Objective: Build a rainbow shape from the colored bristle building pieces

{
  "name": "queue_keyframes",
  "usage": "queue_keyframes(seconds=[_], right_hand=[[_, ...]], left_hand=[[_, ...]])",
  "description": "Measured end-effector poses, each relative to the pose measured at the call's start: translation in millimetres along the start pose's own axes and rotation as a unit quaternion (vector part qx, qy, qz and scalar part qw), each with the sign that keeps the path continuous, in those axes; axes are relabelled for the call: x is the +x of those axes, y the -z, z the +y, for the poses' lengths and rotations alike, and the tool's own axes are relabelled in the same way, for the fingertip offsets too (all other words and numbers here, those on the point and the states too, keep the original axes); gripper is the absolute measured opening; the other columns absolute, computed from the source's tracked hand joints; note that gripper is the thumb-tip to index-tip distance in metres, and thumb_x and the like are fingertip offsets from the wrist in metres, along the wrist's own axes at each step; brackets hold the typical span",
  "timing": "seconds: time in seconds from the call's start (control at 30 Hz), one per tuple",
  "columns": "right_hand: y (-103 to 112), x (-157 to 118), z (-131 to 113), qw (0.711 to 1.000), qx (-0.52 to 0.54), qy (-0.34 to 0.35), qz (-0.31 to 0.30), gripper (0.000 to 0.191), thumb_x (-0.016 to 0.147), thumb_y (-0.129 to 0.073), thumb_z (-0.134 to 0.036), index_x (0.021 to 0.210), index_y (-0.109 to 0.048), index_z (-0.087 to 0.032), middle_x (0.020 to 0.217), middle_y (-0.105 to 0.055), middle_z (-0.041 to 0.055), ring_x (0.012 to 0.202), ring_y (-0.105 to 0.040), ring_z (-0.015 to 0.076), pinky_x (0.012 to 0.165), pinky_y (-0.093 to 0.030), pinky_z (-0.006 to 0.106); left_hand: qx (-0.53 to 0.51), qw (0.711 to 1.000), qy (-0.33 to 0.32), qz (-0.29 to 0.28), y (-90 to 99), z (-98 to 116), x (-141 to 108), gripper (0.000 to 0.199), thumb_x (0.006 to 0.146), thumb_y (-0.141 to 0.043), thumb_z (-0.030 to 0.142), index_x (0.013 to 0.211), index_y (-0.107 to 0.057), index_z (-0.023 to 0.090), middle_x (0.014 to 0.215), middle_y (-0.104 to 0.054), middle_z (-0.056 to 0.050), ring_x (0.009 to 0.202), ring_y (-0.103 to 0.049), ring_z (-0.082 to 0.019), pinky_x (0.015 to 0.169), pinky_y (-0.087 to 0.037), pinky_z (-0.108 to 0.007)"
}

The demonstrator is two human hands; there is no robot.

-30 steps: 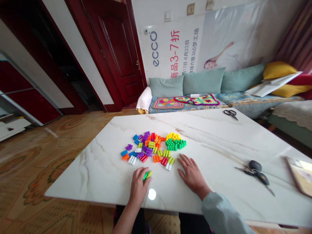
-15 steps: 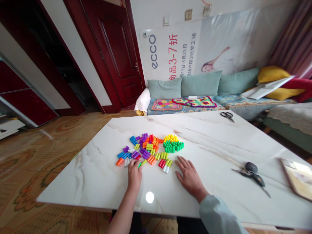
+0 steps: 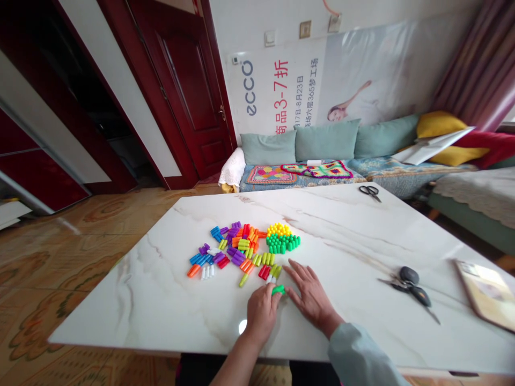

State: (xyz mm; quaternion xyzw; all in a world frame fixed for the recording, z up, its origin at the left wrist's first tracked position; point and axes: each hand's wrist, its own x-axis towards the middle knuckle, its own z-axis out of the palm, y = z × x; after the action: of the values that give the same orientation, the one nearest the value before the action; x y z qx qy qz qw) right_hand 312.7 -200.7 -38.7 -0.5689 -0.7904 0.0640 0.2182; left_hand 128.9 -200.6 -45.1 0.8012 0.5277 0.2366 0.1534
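My left hand (image 3: 261, 312) pinches a small green plastic capsule-shaped piece (image 3: 278, 289) just above or on the white marbled table. Beside it, my right hand (image 3: 311, 296) rests with fingers spread, its thumb close to the green piece; whether they touch I cannot tell. Ahead of both hands, several green pieces (image 3: 283, 244) stand upright in a tight cluster, with yellow pieces (image 3: 279, 229) grouped behind them. A loose pile of purple pieces (image 3: 235, 255), orange, blue, lime, red and white ones lies to the left, mostly on their sides in joined rows.
On the table (image 3: 140, 300) at right lie black-handled scissors (image 3: 412, 284) and a flat light-coloured box or board (image 3: 486, 292). Another pair of black scissors (image 3: 370, 191) is near the far edge. A sofa (image 3: 325, 140) with cushions stands beyond.
My left hand has moved right from the pile with the green piece, coming close to my right hand. A lime piece now lies apart at the pile's front. The view has shifted slightly.
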Motion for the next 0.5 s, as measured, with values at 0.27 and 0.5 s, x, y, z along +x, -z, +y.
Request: queue_keyframes(seconds=[0.27,0.5], right_hand=[[-2,1,2,0.998,0.036,0.051,0.030,0.035,0.093,-0.048,-0.041,0.121,-0.060,-0.023,0.134,-0.054,0.0114,0.124,-0.047,0.0261,0.104,-0.037,0.045],[-3,1,5,0.992,0.092,0.075,0.053,0.020,0.092,-0.051,-0.032,0.104,-0.063,-0.022,0.121,-0.061,0.0097,0.115,-0.054,0.0232,0.098,-0.043,0.041]], left_hand=[[0.112,0.993,0.025,-0.008,-5.9,11,17,0.033,0.099,-0.032,0.033,0.104,-0.062,0.020,0.077,-0.071,-0.005,0.073,-0.068,-0.020,0.063,-0.044,-0.026],[-0.009,0.997,-0.070,0.040,-13.5,0,12,0.030,0.097,-0.035,0.025,0.120,-0.053,0.019,0.106,-0.068,-0.009,0.097,-0.064,-0.020,0.083,-0.049,-0.032]])
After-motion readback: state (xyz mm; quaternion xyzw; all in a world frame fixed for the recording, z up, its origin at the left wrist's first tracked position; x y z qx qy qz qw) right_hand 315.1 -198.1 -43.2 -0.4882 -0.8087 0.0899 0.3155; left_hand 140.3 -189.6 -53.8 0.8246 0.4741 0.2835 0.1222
